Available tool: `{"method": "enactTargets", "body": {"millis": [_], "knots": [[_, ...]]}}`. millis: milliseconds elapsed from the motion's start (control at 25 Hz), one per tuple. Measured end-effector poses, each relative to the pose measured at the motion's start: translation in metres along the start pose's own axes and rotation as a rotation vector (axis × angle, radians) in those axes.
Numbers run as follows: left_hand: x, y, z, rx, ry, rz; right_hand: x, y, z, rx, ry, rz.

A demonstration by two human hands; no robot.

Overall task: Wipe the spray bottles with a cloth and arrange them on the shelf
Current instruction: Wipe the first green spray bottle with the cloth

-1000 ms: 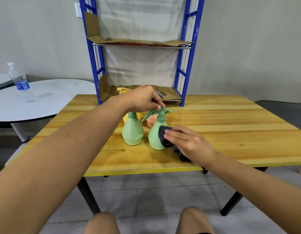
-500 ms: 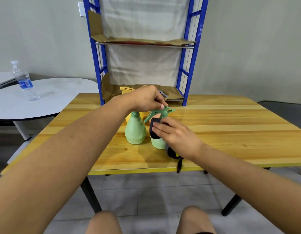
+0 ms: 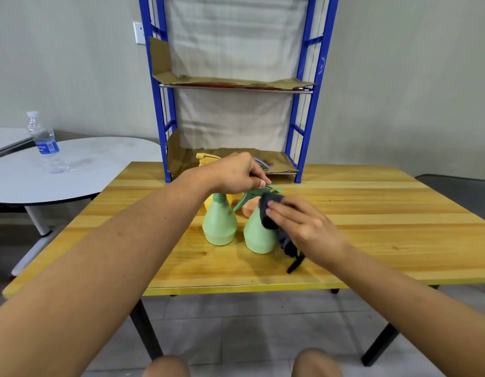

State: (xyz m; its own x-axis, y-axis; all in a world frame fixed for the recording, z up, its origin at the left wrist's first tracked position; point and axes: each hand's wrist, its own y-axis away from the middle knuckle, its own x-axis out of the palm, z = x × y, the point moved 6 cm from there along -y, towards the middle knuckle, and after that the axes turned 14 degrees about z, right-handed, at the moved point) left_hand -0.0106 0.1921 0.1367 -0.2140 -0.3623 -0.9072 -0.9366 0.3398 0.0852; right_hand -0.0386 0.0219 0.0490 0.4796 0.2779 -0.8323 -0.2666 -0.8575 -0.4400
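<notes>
Right hand (image 3: 304, 229): fingers flat, pressing a dark cloth (image 3: 268, 212) to the neck and shoulder of the right green spray bottle (image 3: 256, 235); cloth tail hangs onto the wooden table (image 3: 372, 213). Left hand (image 3: 237, 172): closed, pinching that bottle's green trigger head (image 3: 259, 192) from above. Left green spray bottle (image 3: 219, 224): upright, just beside the first, its top hidden by the left hand. Yellow bottle (image 3: 206, 159) and orange bottle (image 3: 249, 209): behind the pair, mostly blocked. Blue shelf (image 3: 306, 110): at the table's far edge, cardboard-lined. Water bottle (image 3: 43, 141): on the round white table (image 3: 100, 164), well apart.
</notes>
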Motion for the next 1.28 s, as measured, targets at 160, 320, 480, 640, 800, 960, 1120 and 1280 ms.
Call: {"method": "enactTargets", "body": {"millis": [160,320,480,640,800,960,1120,1280], "knots": [[0.002,-0.004,0.004,-0.027,0.093,0.048,0.003,0.009,-0.001,-0.016,-0.027,0.018],[0.001,-0.005,0.001,-0.041,0.189,0.072,-0.015,-0.013,0.004,0.119,-0.125,-0.223],[0.002,-0.004,0.002,-0.027,0.234,0.086,0.011,-0.032,0.043,0.04,-0.107,-0.143],[0.003,-0.005,0.007,-0.026,0.306,0.091,-0.006,-0.028,0.025,0.089,-0.081,-0.206],[0.003,-0.005,0.01,-0.042,0.31,0.099,0.009,-0.038,0.046,0.058,-0.053,-0.169],[0.004,-0.004,0.007,-0.049,0.316,0.104,0.007,-0.036,0.056,-0.034,-0.039,-0.093],[0.004,-0.003,0.009,-0.05,0.341,0.09,-0.006,-0.027,0.023,0.084,-0.049,-0.151],[0.004,-0.003,0.009,-0.05,0.342,0.092,0.011,-0.034,0.053,-0.036,-0.011,-0.069]]}}
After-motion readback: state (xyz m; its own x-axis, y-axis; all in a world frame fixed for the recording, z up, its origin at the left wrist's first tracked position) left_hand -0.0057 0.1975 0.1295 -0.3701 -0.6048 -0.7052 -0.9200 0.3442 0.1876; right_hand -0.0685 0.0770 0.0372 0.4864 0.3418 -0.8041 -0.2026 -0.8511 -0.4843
